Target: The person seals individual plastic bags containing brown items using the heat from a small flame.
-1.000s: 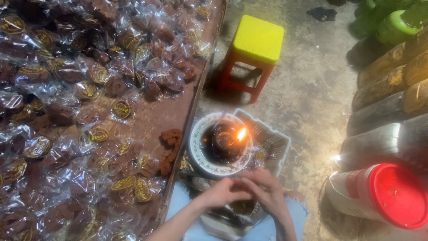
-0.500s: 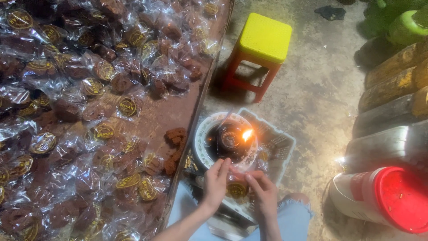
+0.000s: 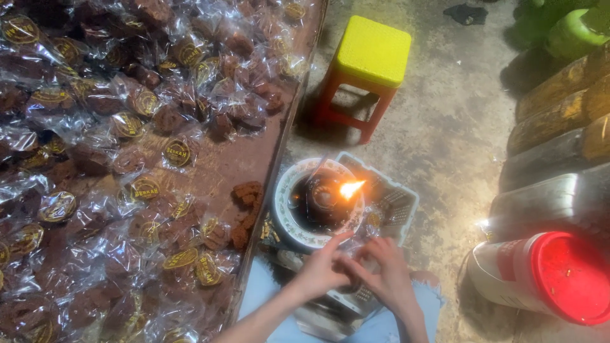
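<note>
My left hand (image 3: 319, 272) and my right hand (image 3: 386, 274) meet just below a round bowl-shaped lamp (image 3: 316, 204) with a burning flame (image 3: 350, 188). Together the fingers pinch a small clear plastic packet (image 3: 351, 263), its contents hidden by the hands. The lamp rests on a pale plastic basket (image 3: 393, 202) set on my lap, above my light blue trousers (image 3: 394, 322).
A wide brown tray (image 3: 225, 166) at left is heaped with several brown cakes wrapped in clear packets (image 3: 176, 152). Loose unwrapped cakes (image 3: 246, 193) lie near its edge. A yellow-topped stool (image 3: 370, 54), dark jerrycans (image 3: 559, 197) and a red-lidded container (image 3: 559, 276) stand on the concrete floor.
My view has shifted slightly. Both hands have stayed below the lamp, working the packet between the fingers near the flame.
</note>
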